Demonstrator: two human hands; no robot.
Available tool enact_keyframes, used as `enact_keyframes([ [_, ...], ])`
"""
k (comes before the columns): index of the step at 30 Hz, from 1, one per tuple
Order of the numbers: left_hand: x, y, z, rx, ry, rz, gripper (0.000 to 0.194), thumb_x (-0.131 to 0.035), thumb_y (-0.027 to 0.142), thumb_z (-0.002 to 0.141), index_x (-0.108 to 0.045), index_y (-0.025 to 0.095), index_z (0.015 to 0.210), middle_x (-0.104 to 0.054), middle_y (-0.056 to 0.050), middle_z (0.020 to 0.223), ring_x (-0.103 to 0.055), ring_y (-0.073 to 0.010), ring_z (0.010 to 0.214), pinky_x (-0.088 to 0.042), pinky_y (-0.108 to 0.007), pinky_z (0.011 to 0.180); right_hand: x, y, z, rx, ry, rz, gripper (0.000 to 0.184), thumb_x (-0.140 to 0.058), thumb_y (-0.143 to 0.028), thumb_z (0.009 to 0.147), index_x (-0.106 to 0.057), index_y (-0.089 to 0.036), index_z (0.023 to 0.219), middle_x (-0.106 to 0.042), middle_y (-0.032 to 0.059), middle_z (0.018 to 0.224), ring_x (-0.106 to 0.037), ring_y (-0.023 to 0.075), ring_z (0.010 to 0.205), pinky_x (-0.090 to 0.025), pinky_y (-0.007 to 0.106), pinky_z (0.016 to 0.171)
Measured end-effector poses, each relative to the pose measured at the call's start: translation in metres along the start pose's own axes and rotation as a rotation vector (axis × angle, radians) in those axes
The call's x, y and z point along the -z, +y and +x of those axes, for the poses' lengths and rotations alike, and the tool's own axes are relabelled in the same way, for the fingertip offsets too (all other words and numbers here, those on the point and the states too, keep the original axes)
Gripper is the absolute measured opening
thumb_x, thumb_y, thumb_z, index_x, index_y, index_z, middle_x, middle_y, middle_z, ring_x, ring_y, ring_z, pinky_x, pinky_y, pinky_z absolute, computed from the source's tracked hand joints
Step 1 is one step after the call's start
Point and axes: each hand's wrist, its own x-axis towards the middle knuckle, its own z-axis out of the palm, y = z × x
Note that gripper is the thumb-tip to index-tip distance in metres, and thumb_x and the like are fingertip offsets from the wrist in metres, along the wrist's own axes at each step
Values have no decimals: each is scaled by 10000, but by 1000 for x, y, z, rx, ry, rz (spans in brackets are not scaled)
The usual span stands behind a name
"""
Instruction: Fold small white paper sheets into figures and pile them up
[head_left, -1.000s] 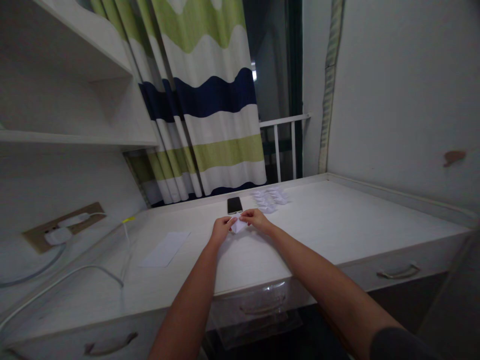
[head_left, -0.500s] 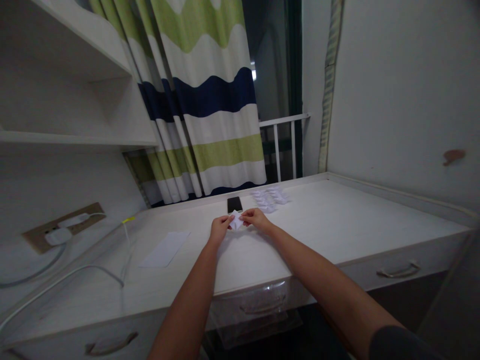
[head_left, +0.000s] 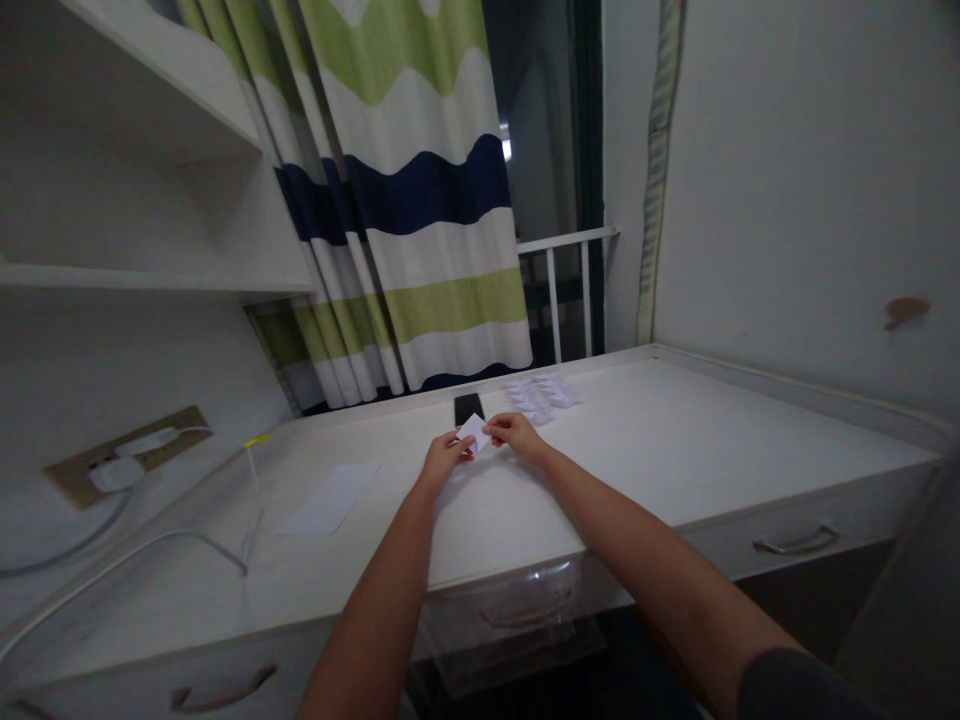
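A small folded piece of white paper (head_left: 474, 432) is held just above the desk between my two hands. My left hand (head_left: 445, 459) pinches its left and lower side, thumb on top. At the right corner, the fingertips of my right hand (head_left: 513, 436) are closed on it. Several folded white paper pieces (head_left: 541, 398) lie grouped behind my right hand. A dark phone (head_left: 469, 408) rests flat just beyond the paper. To the left, a flat white sheet of paper (head_left: 331, 499) lies on the desk.
The white desk (head_left: 637, 450) has drawers with metal handles (head_left: 796, 542) along its front. A socket panel with white plugs (head_left: 124, 460) and cables (head_left: 172, 535) is at the left. A shelf (head_left: 150, 280) overhangs the left side; a striped curtain (head_left: 442, 240) hangs behind.
The paper in my hands has turned and now shows a flatter, smoother face. My fingers have shifted slightly on it; the other things stay where they were.
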Motion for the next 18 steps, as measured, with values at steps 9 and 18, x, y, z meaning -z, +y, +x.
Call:
enact_keyframes([
  [9,3,-2,5,-32,64,65,295,-674,383,520,-628,117,637,-590,-23,581,-518,-106,521,-446,-240,524,-4,-1,-4,-57,3,-3,264,-644,-374,591,-567,-124,627,-513,-38,447,-453,58,400,-365,192,426],
  [18,1,3,0,-164,58,266,243,-637,306,570,-662,124,728,-598,-23,617,-511,-112,528,-432,-229,477,-11,-6,-8,-188,59,-23,220,-651,-295,623,-504,-139,569,-496,-36,416,-450,64,375,-370,195,412],
])
